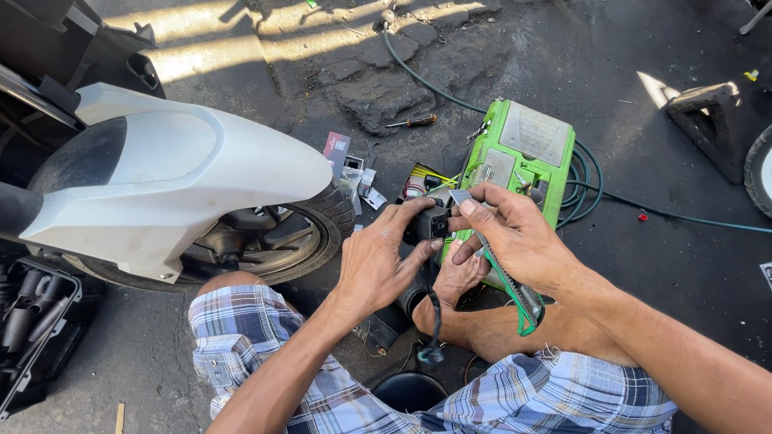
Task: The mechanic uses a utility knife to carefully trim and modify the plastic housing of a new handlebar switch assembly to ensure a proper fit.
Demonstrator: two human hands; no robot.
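My left hand [378,261] grips a small black boxy part [429,224] with a black cable [435,321] hanging down from it to a plug. My right hand [515,237] holds a thin grey blade with a green handle [509,283], its tip pressed against the black part. Both hands work above my bare knee and plaid shorts [241,337], close together and touching the part.
A white scooter front fender [161,177] and tyre [322,229] stand at the left. A green case [523,153] lies ahead on the cracked asphalt with a green hose [611,197]. A screwdriver [412,122], small boxes [338,149] and a black tool tray [36,321] lie around.
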